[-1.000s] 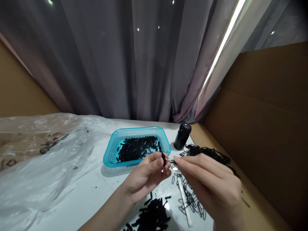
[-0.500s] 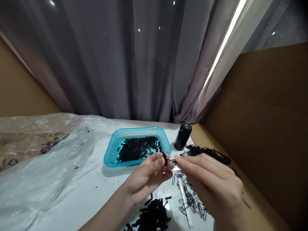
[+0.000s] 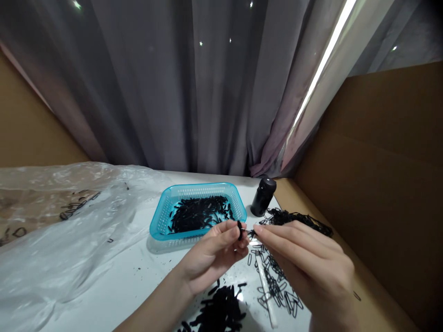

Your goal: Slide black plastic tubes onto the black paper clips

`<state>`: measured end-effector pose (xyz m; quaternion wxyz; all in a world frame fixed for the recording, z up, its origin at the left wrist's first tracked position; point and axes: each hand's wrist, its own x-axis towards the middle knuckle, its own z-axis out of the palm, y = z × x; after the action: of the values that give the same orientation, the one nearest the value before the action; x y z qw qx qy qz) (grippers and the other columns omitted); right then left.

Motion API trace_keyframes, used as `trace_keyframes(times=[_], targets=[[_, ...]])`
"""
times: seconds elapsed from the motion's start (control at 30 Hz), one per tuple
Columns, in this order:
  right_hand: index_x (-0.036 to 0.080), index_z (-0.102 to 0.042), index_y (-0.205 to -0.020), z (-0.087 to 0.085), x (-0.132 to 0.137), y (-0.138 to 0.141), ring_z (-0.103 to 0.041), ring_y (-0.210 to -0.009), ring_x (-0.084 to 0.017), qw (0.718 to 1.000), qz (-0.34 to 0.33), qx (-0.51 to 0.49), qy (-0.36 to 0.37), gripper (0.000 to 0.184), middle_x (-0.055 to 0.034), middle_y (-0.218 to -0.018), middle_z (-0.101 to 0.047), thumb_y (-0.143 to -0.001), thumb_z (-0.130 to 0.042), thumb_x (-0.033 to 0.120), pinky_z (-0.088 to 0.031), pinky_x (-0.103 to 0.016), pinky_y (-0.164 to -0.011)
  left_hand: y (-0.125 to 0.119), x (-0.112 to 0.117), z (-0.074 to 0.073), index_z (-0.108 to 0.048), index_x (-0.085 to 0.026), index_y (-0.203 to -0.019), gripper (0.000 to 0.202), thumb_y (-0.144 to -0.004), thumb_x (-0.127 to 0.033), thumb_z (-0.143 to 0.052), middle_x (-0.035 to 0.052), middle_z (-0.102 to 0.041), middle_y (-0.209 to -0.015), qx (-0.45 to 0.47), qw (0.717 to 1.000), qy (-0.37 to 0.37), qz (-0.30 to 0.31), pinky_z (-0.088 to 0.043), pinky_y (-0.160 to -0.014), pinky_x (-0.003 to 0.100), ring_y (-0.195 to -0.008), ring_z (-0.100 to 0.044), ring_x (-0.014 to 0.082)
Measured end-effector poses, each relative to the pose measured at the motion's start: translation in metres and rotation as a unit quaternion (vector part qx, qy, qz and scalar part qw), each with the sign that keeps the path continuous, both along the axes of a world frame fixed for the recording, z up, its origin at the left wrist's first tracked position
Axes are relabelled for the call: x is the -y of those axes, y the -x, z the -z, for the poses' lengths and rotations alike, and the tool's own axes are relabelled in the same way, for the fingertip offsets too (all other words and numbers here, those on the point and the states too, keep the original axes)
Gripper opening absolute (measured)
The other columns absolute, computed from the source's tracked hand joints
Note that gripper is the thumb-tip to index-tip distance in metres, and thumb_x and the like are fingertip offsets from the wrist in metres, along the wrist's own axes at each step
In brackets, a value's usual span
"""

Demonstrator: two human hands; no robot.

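Observation:
My left hand [image 3: 216, 246] pinches a small black fuzzy piece [image 3: 239, 230] between thumb and fingers, above the table's middle. Close on its right, the fingertips of my right hand [image 3: 308, 258] are closed on a thin metal needle-like tool [image 3: 245, 229] that points at the piece. A dark strand [image 3: 252, 234] shows at the right fingertips; its far end is hidden. Below my hands lies a pile of similar black fuzzy pieces [image 3: 221, 309]. Black thin loops [image 3: 275, 286] are scattered under and beside my right hand.
A blue plastic basket [image 3: 157, 226] behind my left hand holds many black pieces. Behind my right hand stand a black bottle [image 3: 263, 197] and a heap of black loops [image 3: 301, 220]. A white stick [image 3: 266, 290] lies among loops. Clear plastic sheeting [image 3: 79, 240] covers the left side.
My right hand has shifted slightly to the right, and the black piece in my left fingers has moved a little right and down. Both grips look the same.

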<state>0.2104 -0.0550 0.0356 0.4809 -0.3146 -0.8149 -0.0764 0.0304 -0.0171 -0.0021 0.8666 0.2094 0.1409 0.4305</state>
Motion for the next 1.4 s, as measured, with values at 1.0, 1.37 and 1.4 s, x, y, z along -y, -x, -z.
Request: trace_keyframes(times=[1.0, 1.37, 1.4], targets=[[0.02, -0.075, -0.105, -0.004, -0.014, 0.006, -0.07, -0.068, -0.014, 0.993, -0.082, -0.062, 0.05, 0.026, -0.003, -0.085, -0.077, -0.09, -0.063, 0.002, -0.056, -0.027, -0.059, 0.009, -0.001, -0.004, -0.071, -0.012, -0.065, 0.03, -0.063, -0.028, -0.096, -0.0002, -0.067, -0.064, -0.05, 0.997, -0.05, -0.004, -0.043, -0.071, 0.021, -0.064, -0.057, 0.0078], [0.021, -0.078, -0.104, 0.003, -0.027, 0.008, -0.072, -0.073, -0.013, 0.961, -0.187, -0.148, 0.142, 0.027, -0.0017, -0.084, -0.078, -0.088, -0.067, 0.002, -0.06, -0.025, -0.065, 0.01, 0.002, -0.014, -0.071, -0.013, -0.064, 0.032, -0.059, -0.028, -0.098, -0.0015, -0.065, -0.059, -0.034, 0.999, -0.033, 0.021, -0.044, -0.065, 0.021, -0.06, -0.055, 0.0074], [0.021, -0.078, -0.104, 0.003, -0.028, 0.008, -0.072, -0.073, -0.013, 0.958, -0.192, -0.153, 0.145, 0.028, -0.0019, -0.085, -0.078, -0.088, -0.067, 0.001, -0.06, -0.025, -0.065, 0.01, 0.003, -0.014, -0.071, -0.013, -0.066, 0.031, -0.059, -0.028, -0.098, -0.0017, -0.065, -0.059, -0.03, 0.999, -0.031, 0.021, -0.044, -0.065, 0.021, -0.06, -0.055, 0.0073]])
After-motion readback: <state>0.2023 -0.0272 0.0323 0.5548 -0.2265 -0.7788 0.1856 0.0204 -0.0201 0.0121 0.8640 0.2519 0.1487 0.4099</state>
